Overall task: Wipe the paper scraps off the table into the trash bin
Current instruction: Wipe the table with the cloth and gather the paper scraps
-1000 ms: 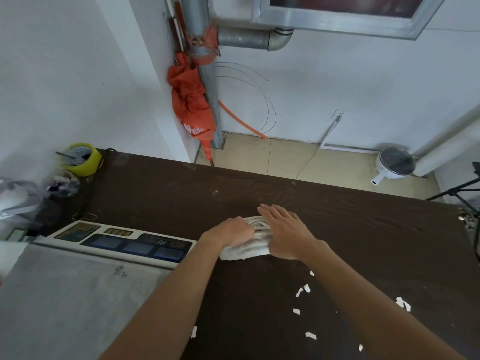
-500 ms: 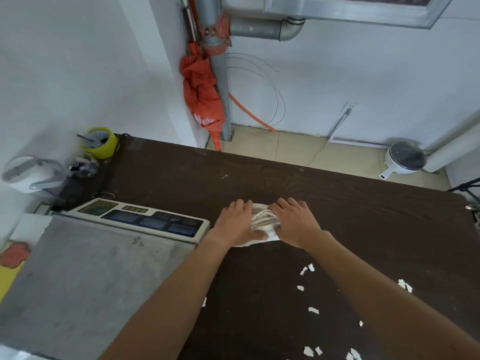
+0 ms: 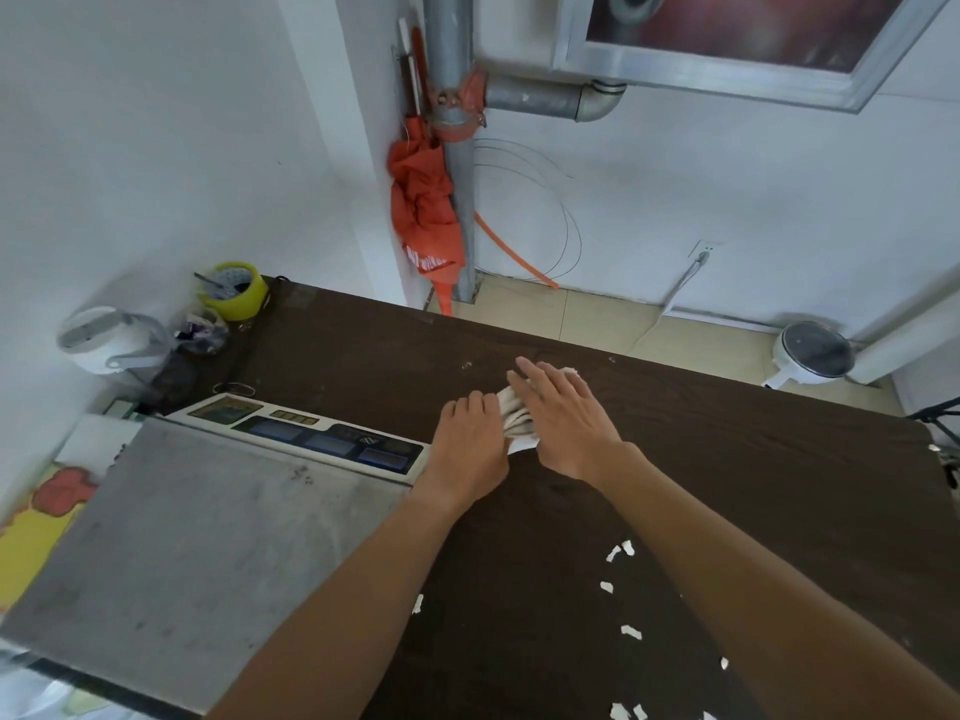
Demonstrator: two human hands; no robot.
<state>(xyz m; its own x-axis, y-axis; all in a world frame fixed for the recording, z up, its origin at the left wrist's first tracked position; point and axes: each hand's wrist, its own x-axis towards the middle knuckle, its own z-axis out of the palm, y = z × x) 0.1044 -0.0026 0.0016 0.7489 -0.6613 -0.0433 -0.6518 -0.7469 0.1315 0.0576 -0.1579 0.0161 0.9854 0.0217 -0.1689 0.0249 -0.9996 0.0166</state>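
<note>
Two hands on a cloth, paper bits waiting

The left hand (image 3: 470,441) and right hand (image 3: 566,420) lie flat, fingers spread, pressing a soft white cloth (image 3: 514,415) between them on the dark table (image 3: 727,459). The paper scraps (image 3: 621,550) sit nearer the person. They look light and would slide easily. No trash bin shows.

Right hand (image 3: 566,418) now lies flatter over the white cloth (image 3: 514,414), fingers extended. Left hand (image 3: 470,444) has closed in beside it.

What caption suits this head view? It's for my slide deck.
Both hands press a white cloth on the dark table, paper scraps nearer the person.
</note>
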